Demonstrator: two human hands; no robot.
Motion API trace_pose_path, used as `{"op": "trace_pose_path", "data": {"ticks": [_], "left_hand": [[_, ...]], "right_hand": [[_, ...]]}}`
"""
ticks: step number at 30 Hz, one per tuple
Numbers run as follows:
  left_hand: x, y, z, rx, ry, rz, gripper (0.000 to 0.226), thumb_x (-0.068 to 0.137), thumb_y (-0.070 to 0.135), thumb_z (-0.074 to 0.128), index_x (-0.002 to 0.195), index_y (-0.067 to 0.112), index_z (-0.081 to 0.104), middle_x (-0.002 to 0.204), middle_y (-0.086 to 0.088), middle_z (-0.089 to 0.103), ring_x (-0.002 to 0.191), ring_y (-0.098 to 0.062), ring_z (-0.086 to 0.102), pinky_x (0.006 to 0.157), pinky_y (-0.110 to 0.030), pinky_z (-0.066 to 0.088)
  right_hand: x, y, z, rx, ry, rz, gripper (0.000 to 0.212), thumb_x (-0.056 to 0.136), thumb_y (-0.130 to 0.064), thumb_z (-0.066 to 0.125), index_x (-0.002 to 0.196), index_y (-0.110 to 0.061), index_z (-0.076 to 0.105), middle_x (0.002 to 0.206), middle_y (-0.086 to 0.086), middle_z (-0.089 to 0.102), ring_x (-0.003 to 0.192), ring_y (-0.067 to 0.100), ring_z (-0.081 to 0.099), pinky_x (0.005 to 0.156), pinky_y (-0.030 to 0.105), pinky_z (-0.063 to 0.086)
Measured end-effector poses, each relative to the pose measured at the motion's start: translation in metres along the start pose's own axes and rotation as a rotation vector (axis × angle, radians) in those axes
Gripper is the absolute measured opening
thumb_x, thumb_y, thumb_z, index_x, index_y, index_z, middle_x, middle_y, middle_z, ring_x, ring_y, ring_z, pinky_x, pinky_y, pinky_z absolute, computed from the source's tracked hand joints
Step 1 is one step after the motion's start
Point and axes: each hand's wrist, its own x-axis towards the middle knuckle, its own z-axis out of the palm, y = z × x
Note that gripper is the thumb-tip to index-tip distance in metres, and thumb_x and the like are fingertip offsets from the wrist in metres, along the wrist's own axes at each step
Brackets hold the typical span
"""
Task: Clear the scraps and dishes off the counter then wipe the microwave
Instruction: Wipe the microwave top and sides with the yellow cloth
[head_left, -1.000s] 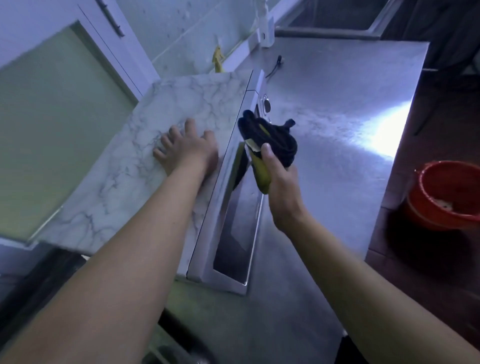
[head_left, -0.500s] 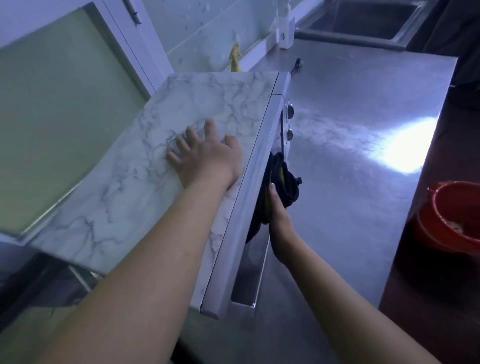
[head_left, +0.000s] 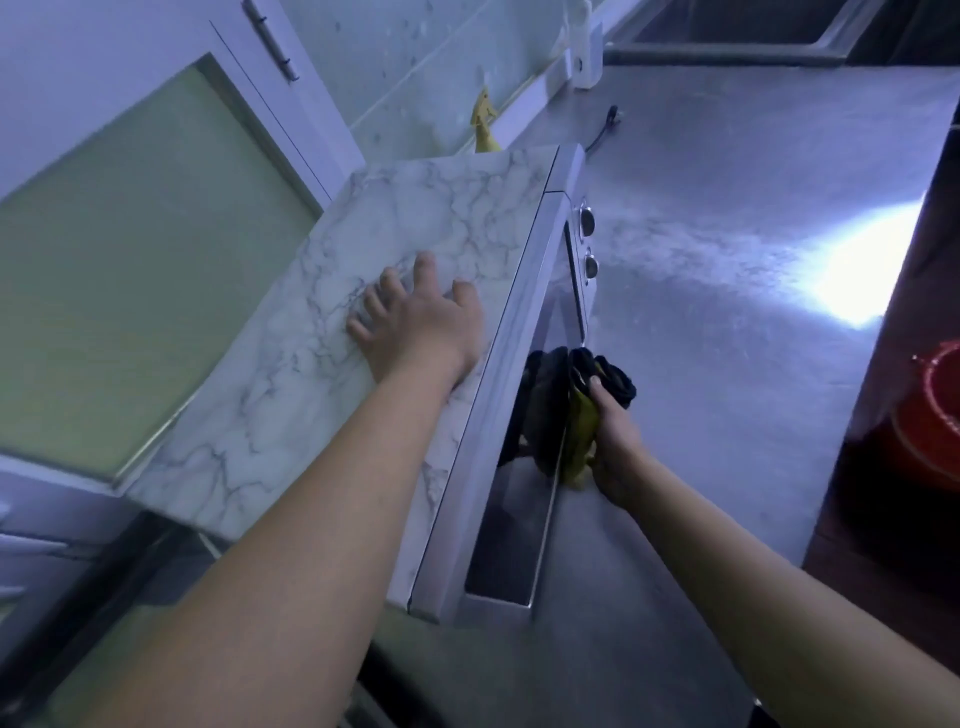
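The microwave (head_left: 332, 364) has a marble-patterned top and a silver front with a dark glass door and two round knobs (head_left: 589, 244). My left hand (head_left: 421, 322) lies flat on its top near the front edge, fingers spread. My right hand (head_left: 613, 447) grips a bunched black and yellow cloth (head_left: 582, 415) and presses it against the glass door about halfway along. The glass mirrors the cloth.
The steel counter (head_left: 727, 234) stretches right and back to a sink (head_left: 727, 26). A red bucket (head_left: 930, 415) sits on the dark floor at the right. A black cord (head_left: 605, 127) lies behind the microwave. A white cabinet with a frosted pane (head_left: 119, 249) is on the left.
My right hand has moved the cloth down the door from its top edge near the knobs to the middle of the glass. My left hand stays on the top. The view shifted.
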Motion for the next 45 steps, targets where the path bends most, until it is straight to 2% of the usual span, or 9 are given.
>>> {"op": "trace_pose_path", "data": {"ticks": [6, 10, 15, 19, 26, 31, 35, 40, 45], "left_hand": [[-0.001, 0.001, -0.004, -0.005, 0.0, -0.001, 0.055, 0.095, 0.051, 0.026, 0.148, 0.036, 0.031, 0.157, -0.007, 0.027, 0.144, -0.029, 0.021, 0.115, -0.051, 0.012], [0.002, 0.002, -0.005, -0.019, -0.022, -0.013, 0.052, 0.095, 0.049, 0.03, 0.146, 0.037, 0.034, 0.154, -0.006, 0.03, 0.142, -0.027, 0.024, 0.114, -0.049, 0.014], [0.005, 0.001, 0.004, 0.018, 0.016, -0.006, 0.054, 0.096, 0.05, 0.025, 0.148, 0.037, 0.03, 0.156, -0.006, 0.028, 0.144, -0.027, 0.021, 0.115, -0.049, 0.011], [0.006, 0.0, 0.006, 0.012, 0.033, -0.005, 0.053, 0.095, 0.049, 0.025, 0.146, 0.038, 0.032, 0.155, -0.004, 0.028, 0.144, -0.026, 0.021, 0.114, -0.049, 0.011], [0.006, -0.001, 0.007, 0.001, 0.043, 0.0, 0.052, 0.094, 0.051, 0.026, 0.145, 0.039, 0.032, 0.156, -0.003, 0.028, 0.144, -0.025, 0.021, 0.115, -0.048, 0.01], [0.003, -0.001, 0.003, -0.013, 0.04, -0.014, 0.051, 0.094, 0.051, 0.028, 0.144, 0.042, 0.033, 0.156, -0.001, 0.029, 0.144, -0.025, 0.022, 0.116, -0.048, 0.011], [0.002, -0.002, 0.001, -0.033, 0.038, -0.01, 0.05, 0.094, 0.051, 0.031, 0.143, 0.042, 0.035, 0.156, 0.0, 0.03, 0.143, -0.024, 0.023, 0.117, -0.048, 0.011], [-0.001, -0.002, 0.0, -0.059, 0.028, -0.026, 0.05, 0.095, 0.051, 0.034, 0.144, 0.043, 0.036, 0.157, 0.002, 0.028, 0.147, -0.023, 0.019, 0.119, -0.047, 0.009], [-0.002, 0.0, -0.002, -0.074, 0.029, -0.038, 0.051, 0.096, 0.051, 0.036, 0.147, 0.043, 0.035, 0.16, 0.002, 0.027, 0.149, -0.021, 0.016, 0.12, -0.047, 0.007]], "right_hand": [[-0.091, -0.018, 0.033, -0.144, -0.089, -0.555, 0.022, 0.091, -0.049, 0.056, 0.106, -0.059, 0.068, 0.117, -0.026, 0.069, 0.119, -0.002, 0.06, 0.103, 0.02, 0.047], [-0.114, 0.015, 0.057, -0.324, -0.223, -0.647, 0.057, 0.092, -0.044, 0.058, 0.145, -0.026, 0.047, 0.141, -0.009, 0.057, 0.135, 0.005, 0.048, 0.116, 0.03, 0.035], [-0.088, 0.031, 0.05, -0.249, -0.143, -0.436, 0.053, 0.089, -0.055, 0.061, 0.137, -0.039, 0.046, 0.142, -0.016, 0.051, 0.138, 0.004, 0.041, 0.122, 0.04, 0.027], [-0.048, 0.043, 0.035, -0.242, -0.053, -0.24, 0.083, 0.081, -0.063, 0.051, 0.153, -0.026, 0.037, 0.154, -0.003, 0.043, 0.145, 0.015, 0.035, 0.124, 0.041, 0.023], [0.012, 0.066, 0.001, -0.123, 0.001, -0.003, 0.07, 0.096, -0.051, 0.056, 0.153, -0.016, 0.038, 0.15, -0.002, 0.049, 0.135, 0.012, 0.048, 0.114, 0.027, 0.035], [0.018, 0.05, -0.016, -0.165, -0.062, 0.059, 0.067, 0.096, -0.056, 0.055, 0.152, -0.022, 0.04, 0.149, -0.003, 0.05, 0.134, 0.016, 0.049, 0.117, 0.035, 0.034], [-0.022, 0.017, -0.017, -0.174, -0.036, -0.233, 0.034, 0.102, -0.042, 0.051, 0.136, -0.035, 0.053, 0.135, -0.018, 0.059, 0.13, 0.005, 0.051, 0.108, 0.027, 0.035], [-0.103, 0.006, 0.011, -0.237, -0.242, -0.703, 0.051, 0.098, -0.037, 0.053, 0.145, -0.016, 0.049, 0.143, -0.004, 0.057, 0.137, 0.014, 0.048, 0.113, 0.03, 0.036], [-0.11, 0.045, 0.03, -0.947, -0.248, -0.834, 0.076, 0.1, -0.064, 0.017, 0.154, -0.015, 0.034, 0.167, 0.013, 0.011, 0.155, 0.032, -0.003, 0.122, 0.057, 0.005]]}}
